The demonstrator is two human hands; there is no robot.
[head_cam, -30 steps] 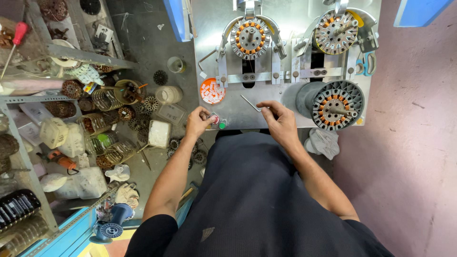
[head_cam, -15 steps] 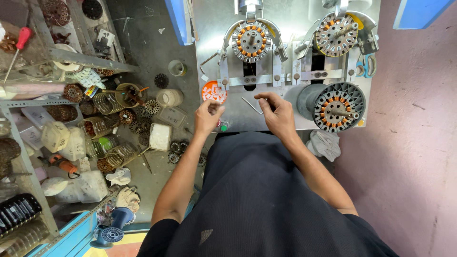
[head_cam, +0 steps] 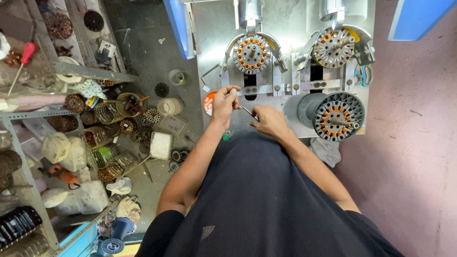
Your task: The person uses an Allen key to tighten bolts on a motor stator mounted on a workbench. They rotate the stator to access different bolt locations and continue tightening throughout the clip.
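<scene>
My left hand (head_cam: 223, 103) is raised over the metal machine plate (head_cam: 214, 43), just below the left stator (head_cam: 252, 52) clamped in its fixture. Its fingers are pinched together, and anything between them is too small to make out. My right hand (head_cam: 269, 122) rests lower on the plate, closed on a thin metal tool (head_cam: 247, 112) that points up and to the left towards my left hand. An orange round disc (head_cam: 207, 102) lies partly hidden behind my left wrist.
A second stator (head_cam: 334, 46) sits in the right fixture, and a larger one (head_cam: 339, 116) lies on a grey drum below it. A grey rag (head_cam: 326, 150) hangs at the plate's edge. Shelves and floor at left hold several coils, stators, jars and a red-handled screwdriver (head_cam: 21, 62).
My left hand has risen from beside the orange disc towards the left fixture. My right hand has drawn down and left with the thin tool. The view has shifted slightly.
</scene>
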